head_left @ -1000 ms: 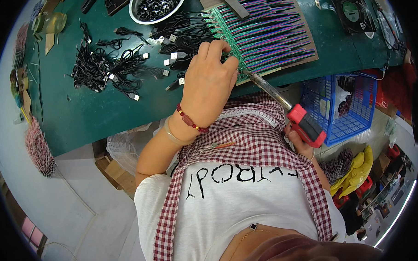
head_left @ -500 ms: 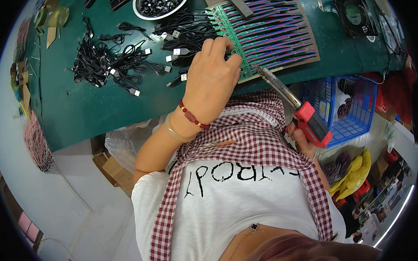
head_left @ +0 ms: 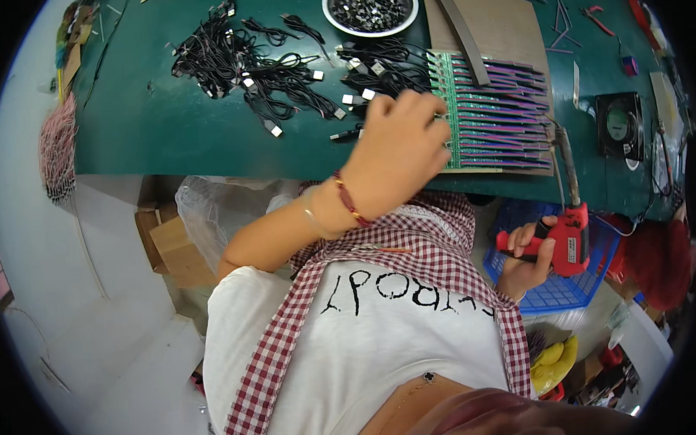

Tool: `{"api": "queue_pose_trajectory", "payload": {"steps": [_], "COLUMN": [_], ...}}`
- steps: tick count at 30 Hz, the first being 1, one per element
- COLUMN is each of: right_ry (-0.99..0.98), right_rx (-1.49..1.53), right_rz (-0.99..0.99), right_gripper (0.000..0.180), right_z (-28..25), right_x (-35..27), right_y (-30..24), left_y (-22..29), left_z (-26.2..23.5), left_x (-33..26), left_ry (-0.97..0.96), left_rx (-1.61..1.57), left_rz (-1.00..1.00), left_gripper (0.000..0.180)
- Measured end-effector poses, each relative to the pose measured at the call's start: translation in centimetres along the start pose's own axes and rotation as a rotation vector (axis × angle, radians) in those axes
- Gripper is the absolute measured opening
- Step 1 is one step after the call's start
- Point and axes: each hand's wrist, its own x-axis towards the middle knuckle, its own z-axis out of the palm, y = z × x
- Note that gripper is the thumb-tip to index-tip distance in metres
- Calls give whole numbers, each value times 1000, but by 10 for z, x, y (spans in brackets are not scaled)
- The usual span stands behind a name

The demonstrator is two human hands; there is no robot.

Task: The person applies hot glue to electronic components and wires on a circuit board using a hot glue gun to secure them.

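The left hand (head_left: pixel 395 151) rests on the green tabletop (head_left: pixel 146 132), its fingers curled down at the near left edge of a row of thin purple circuit strips (head_left: pixel 498 116). I cannot tell if it pinches anything there, since the back of the hand hides the fingertips. A second ago this hand sat on the same spot, so it has hardly moved.

The right hand (head_left: pixel 527 259) is wrapped tightly around the red grip of a soldering gun (head_left: pixel 569 229). A second ago the gun leaned in toward the strips. Now it stands more upright (its long metal tip points up toward the right end of the strips) and the hand has dropped lower, over a blue basket (head_left: pixel 557 291). So the tip looks pulled back from the work for the moment.

Black cables with white plugs (head_left: pixel 266 67) lie in a heap to the left of the strips. A round metal bowl of small dark parts (head_left: pixel 370 8) sits behind them.
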Motion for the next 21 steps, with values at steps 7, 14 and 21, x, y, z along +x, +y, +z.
{"api": "queue_pose_trajectory", "payload": {"steps": [7,14,21], "right_ry": [50,31,26], "right_rx": [20,38,90], "right_rz": [-17,-56,-62], "right_gripper": [33,32,28], "right_z": [-1,3,29], "right_x": [12,14,28], "right_y": [-2,-1,-11], "left_y": [-156,-180,-149], "left_z": [-27,-34,-69], "left_x": [27,19,26], "left_ry": [65,-134,22], "left_rx": [560,363,-201], "left_rz": [-248,-7,-89], "left_gripper": [22,19,11]}}
